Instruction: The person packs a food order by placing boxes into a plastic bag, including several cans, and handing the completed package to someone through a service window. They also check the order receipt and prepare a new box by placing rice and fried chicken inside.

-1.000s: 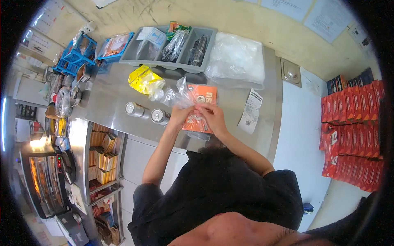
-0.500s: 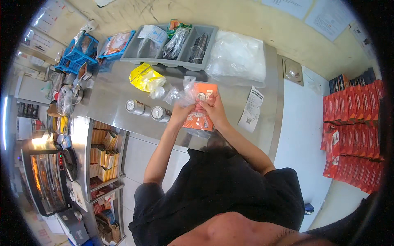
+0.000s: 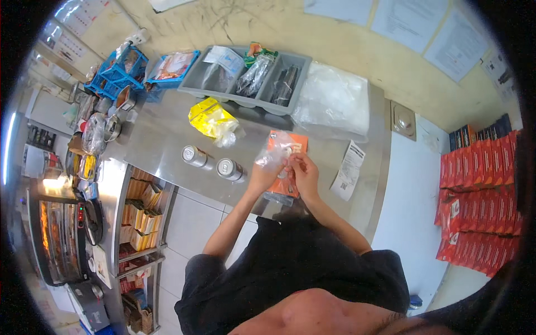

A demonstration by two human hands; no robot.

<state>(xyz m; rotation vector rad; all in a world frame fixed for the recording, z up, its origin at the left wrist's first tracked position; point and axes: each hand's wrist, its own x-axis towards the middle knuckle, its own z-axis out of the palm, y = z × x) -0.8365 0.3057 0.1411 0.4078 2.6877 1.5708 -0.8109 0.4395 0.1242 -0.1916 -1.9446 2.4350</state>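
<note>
An orange box (image 3: 296, 143) lies on the steel counter inside a clear plastic bag (image 3: 269, 158). Over the box, my left hand (image 3: 267, 175) is closed on gathered plastic of that bag. My right hand (image 3: 304, 172) pinches the same plastic right beside it, the fingertips of both hands nearly meeting. Between the fingers the exact folds are too small to make out. Two drink cans, one silver-topped can (image 3: 230, 169) and another can (image 3: 196, 157), stand to the left. Beyond them lies a yellow plastic packet (image 3: 211, 119).
A grey compartment tray (image 3: 187, 85) with wrapped cutlery stands at the back, beside a stack of clear bags (image 3: 332, 103). A printed receipt (image 3: 348, 170) lies to the right. Red boxes (image 3: 480, 195) are stacked far right; a lit glass-fronted oven (image 3: 58, 234) stands left.
The bag's loose end, earlier stretched out left toward the yellow packet, is now bunched over the box. My hands have drawn closer at the fingertips. The whole view has shifted slightly.
</note>
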